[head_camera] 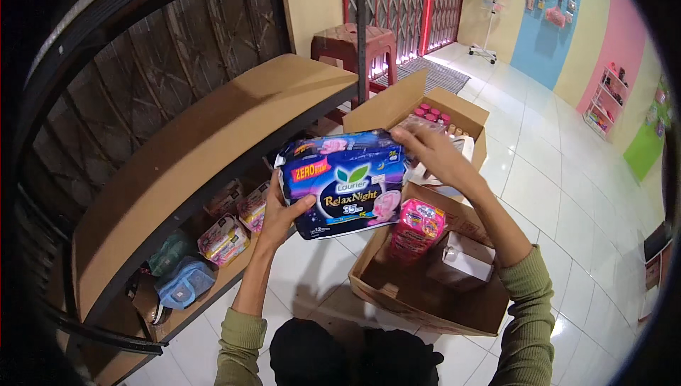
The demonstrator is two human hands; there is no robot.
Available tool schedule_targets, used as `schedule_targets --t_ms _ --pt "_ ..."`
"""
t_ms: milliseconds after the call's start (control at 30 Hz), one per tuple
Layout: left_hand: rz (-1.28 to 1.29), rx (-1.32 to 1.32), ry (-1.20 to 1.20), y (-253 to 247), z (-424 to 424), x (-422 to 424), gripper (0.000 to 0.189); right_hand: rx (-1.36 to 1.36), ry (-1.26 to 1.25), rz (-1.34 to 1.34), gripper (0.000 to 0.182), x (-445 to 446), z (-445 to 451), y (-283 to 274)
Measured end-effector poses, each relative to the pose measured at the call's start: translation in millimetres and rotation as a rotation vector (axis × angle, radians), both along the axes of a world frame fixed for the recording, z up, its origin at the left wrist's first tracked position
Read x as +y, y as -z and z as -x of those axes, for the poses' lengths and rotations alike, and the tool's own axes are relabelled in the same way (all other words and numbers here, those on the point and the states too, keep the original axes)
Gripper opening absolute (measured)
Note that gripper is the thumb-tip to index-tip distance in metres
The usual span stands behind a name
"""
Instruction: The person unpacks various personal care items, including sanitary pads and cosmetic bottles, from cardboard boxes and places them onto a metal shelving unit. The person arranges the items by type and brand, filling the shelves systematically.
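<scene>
A dark blue Laurier pack of sanitary pads (346, 186) is held up between both hands. My left hand (282, 202) grips its left side, thumb across the front. My right hand (425, 149) holds its upper right corner, the fingertips partly hidden. Below and to the right stands an open cardboard box (393, 301) with a pink pack (419, 229) and a small white carton (468, 258) inside. Behind it, another open cardboard box (463, 112) contains several bottles with pink caps (432, 114).
At the left is a shelving unit with a brown upper board (213, 120). Its lower level bears colourful packs (223, 239) and a blue bag (186, 282). A red plastic stool (354, 45) stands behind the shelf's far end. A striped mat (425, 74) lies by the folding gate.
</scene>
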State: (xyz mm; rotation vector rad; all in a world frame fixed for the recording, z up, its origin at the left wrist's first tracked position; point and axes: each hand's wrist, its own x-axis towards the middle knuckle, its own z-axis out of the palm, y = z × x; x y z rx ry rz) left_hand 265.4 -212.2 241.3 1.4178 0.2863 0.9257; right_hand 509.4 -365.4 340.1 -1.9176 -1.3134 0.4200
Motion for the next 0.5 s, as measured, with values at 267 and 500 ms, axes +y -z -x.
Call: schedule_targets --t_ms 267,500 --pt "-0.109 0.050 -0.185 70.2 35.0 18.6 0.073 0.424 -0.240 0.168 0.060 84.9 16.6 100.7" --pt "0.048 0.336 -0.242 154.7 25.8 29.7 0.070 0.642 -0.276 0.255 0.056 127.8 2.0 186.2"
